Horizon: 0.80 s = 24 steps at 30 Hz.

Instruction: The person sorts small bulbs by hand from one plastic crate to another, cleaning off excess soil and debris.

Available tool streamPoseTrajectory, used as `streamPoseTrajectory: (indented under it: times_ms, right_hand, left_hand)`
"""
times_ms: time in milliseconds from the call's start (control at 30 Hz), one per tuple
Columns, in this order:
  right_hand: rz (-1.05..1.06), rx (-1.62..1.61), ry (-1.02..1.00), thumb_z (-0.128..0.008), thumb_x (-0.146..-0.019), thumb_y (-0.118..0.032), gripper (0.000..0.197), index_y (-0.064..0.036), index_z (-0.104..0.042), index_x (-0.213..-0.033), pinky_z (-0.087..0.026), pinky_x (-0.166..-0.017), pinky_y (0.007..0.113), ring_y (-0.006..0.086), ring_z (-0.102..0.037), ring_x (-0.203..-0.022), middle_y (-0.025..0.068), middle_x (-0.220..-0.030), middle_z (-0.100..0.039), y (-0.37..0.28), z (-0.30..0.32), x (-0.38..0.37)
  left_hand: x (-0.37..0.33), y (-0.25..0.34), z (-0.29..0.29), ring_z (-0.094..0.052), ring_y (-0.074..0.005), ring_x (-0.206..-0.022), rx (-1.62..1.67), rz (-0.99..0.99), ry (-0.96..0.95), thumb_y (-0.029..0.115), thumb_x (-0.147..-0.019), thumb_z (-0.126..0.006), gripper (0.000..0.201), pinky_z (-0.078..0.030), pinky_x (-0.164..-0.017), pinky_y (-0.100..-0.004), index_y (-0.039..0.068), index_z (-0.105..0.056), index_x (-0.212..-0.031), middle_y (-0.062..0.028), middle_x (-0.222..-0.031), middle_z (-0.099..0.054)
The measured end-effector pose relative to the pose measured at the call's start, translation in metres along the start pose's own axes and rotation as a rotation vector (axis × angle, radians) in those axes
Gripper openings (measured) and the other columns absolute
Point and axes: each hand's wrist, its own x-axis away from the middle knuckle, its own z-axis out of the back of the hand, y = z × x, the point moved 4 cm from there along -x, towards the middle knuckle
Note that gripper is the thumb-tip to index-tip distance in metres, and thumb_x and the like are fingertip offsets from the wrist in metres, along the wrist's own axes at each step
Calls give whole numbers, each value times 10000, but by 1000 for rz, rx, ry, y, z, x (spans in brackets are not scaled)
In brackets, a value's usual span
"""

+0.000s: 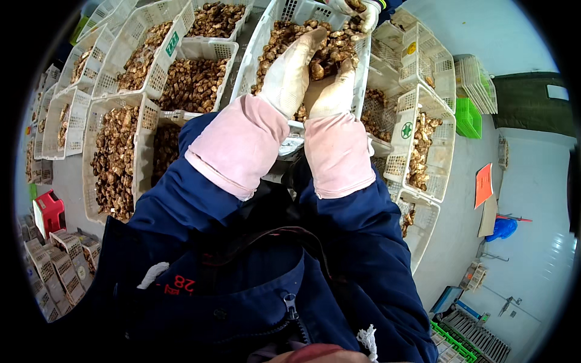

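Produce workroom, many white crates (253,57) of brown mushrooms (278,43), stacked green crates (468,118)

A glossy pale blue wall (535,193) runs along the right, catching white streaks of light (555,245), with a dark green rectangular panel (529,106) toward its far part. A smooth grey floor (451,260) meets it near a red-orange rectangular sheet (483,185) and a crumpled blue plastic bag (503,228). A slatted grey metal frame (475,334) stands near right, a red-and-white plastic stool (51,209) left.
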Motion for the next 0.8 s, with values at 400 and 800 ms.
streamPoseTrajectory:
  times_ms: [400,800]
  right_hand:
    - [-27,-140,-91,-407,-964,-375,435,-73,-530,-1253,-437,-1016,379,236,-560,-1121,99,-1224,-588,-6,30,-27]
    - [-3,-259,-40,-452,-981,-298,374,-70,-515,-1269,-555,-878,359,203,-621,-1002,110,-1165,-603,-10,41,-52]
  left_hand:
    - [19,26,-35,-373,-235,-1363,-425,-36,-205,354,-969,-527,537,-274,-1133,-337,66,-432,-1413,-122,-1447,-438]
    - [35,37,-22,-425,-179,-1311,-306,79,-4,189,-919,-648,534,-320,-1115,-296,31,-442,-1386,-96,-1403,-474]
